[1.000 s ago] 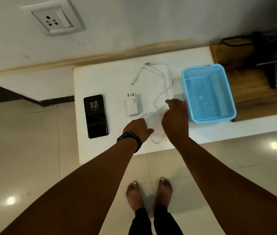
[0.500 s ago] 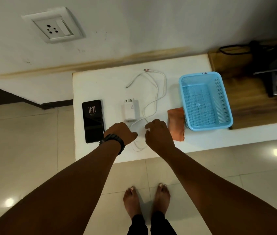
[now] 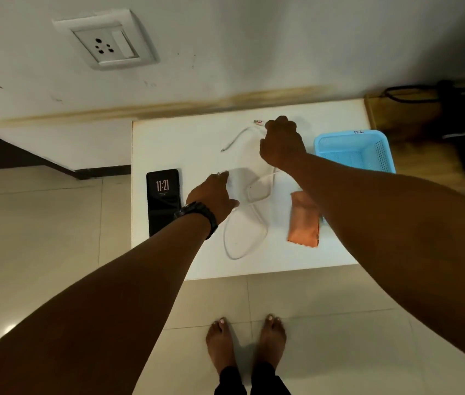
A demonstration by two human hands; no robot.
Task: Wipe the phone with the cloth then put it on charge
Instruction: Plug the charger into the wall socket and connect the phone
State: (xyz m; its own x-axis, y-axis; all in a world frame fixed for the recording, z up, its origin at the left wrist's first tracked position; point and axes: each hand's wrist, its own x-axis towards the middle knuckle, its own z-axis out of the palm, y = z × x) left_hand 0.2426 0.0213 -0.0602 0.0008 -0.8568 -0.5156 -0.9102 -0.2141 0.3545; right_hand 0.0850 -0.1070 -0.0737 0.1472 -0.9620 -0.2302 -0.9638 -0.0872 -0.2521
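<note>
Dim, warm indoor light, with a wide-angle bend at the edges.
Your left hand (image 3: 212,195) and right hand (image 3: 282,146) look dark against the pale table (image 3: 174,143), with soft grey shadows just beside them; the phone (image 3: 162,195) screen glows beside your left hand, a glare spot sits on the floor (image 3: 9,327) tiles beside your left forearm, your left fingertips are smeared, and the corner beyond your right hand is murky.
</note>
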